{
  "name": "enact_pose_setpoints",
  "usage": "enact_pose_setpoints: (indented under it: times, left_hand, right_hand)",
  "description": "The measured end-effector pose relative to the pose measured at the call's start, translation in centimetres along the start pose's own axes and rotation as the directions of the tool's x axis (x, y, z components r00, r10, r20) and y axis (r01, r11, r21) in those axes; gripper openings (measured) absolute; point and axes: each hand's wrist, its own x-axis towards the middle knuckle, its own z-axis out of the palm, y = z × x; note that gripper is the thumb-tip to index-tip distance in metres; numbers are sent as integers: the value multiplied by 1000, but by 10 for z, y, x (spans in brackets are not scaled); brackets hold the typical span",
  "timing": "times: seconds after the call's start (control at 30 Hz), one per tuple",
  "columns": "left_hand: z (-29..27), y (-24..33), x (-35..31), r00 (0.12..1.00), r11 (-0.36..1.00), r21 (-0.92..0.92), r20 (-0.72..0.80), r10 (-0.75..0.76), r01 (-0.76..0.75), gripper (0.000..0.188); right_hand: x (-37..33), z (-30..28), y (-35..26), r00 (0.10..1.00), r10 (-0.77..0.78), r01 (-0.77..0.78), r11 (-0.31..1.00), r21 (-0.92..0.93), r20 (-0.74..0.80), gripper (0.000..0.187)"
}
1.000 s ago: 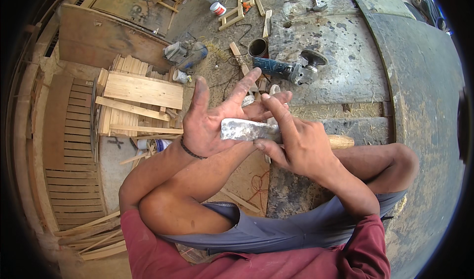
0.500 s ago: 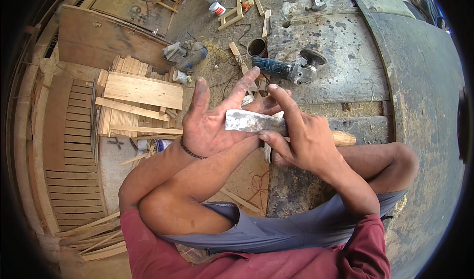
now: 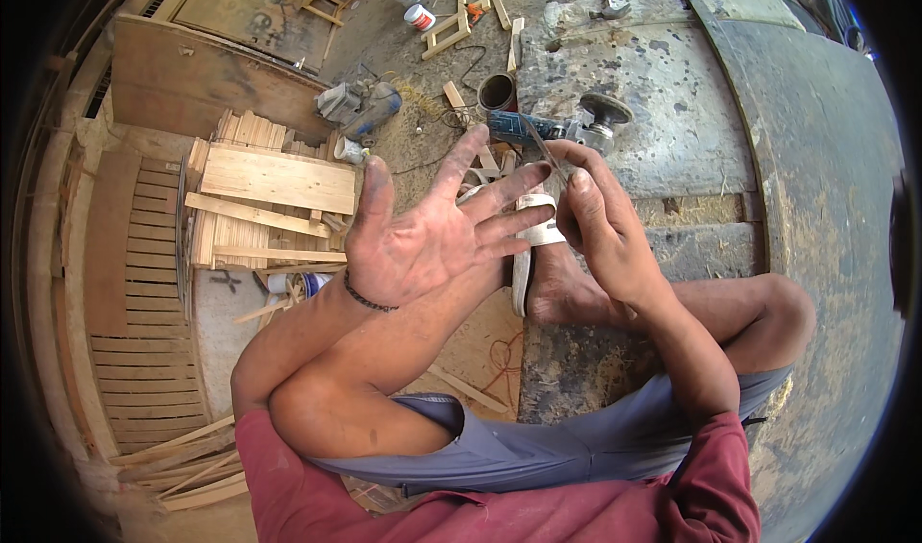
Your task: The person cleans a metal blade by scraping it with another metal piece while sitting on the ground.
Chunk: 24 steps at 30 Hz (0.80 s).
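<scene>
My left hand (image 3: 423, 241) is open, palm up and fingers spread, with a dark braided band at the wrist. Nothing lies on the palm. In my right hand (image 3: 605, 226) a chisel (image 3: 544, 146) is pinched between thumb and fingers. Its flat metal blade is turned edge-on, so only a thin strip shows, close to the left fingertips. The handle is hidden by the hand. Just beyond the blade, a blue angle grinder (image 3: 514, 128) with a round disc rests on the worn board, partly covered by my right fingers.
My sandalled foot (image 3: 557, 289) is below the hands. Stacked wood strips (image 3: 279, 176) and a grey-blue power tool (image 3: 360, 106) lie to the left. A dark can (image 3: 497, 94), a hammer (image 3: 611, 5), a white tub (image 3: 420, 18) and small wooden frames (image 3: 448, 36) are farther off.
The chisel has left the left palm. My right hand has tipped it from broad face to edge-on, its blade now pointing away. The left fingers are spread more fully.
</scene>
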Motion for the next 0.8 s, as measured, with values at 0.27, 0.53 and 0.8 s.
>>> enact_pose_setpoints:
  times: [0.27, 0.53, 0.8]
  left_hand:
    - [10, 9, 2, 993, 994, -86, -102, 52, -61, 101]
    - [13, 11, 1, 989, 980, -182, -137, 54, -79, 97]
    - [12, 10, 1, 988, 978, -200, -149, 34, -63, 98]
  right_hand:
    - [-3, -1, -5, 984, -172, 177, 935, -306, 45, 52]
    - [-5, 10, 8, 868, -484, 452, 681, -576, 109, 66]
    - [-6, 11, 9, 875, -467, 439, 658, -611, 126, 69]
